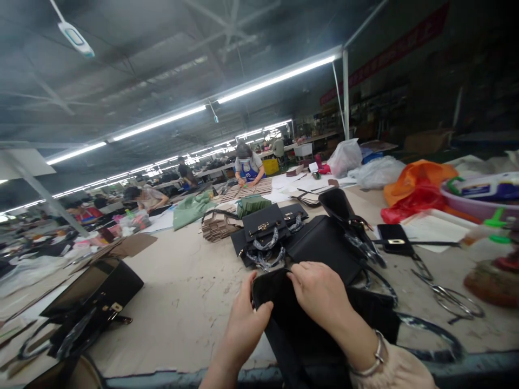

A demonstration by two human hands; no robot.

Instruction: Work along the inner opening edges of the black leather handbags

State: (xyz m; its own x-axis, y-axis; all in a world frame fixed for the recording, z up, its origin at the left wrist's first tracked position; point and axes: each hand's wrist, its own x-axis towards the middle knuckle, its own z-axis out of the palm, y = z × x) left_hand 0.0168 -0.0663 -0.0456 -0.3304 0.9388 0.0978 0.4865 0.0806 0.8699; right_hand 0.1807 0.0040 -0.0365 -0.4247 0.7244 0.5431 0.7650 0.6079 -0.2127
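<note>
A black handbag (300, 335) stands open at the table's front edge, its dark inside facing me. My left hand (247, 319) grips the bag's left upper edge, thumb inside and fingers outside. At the top rim, my right hand (318, 294) is closed on the edge with its fingertips pinched there. Just beyond lie several more black handbags (265, 224) with gold clasps and plastic-wrapped handles. Another black handbag (91, 302) lies tilted on the left part of the table.
Scissors (450, 300), a phone (393, 237) and green-capped bottles (492, 240) lie at the right. Behind them are a purple basin (478, 200) and orange and red bags (419, 181). A brown stack (219, 222) stands mid-table. A person in a blue apron (249, 167) works at the far end.
</note>
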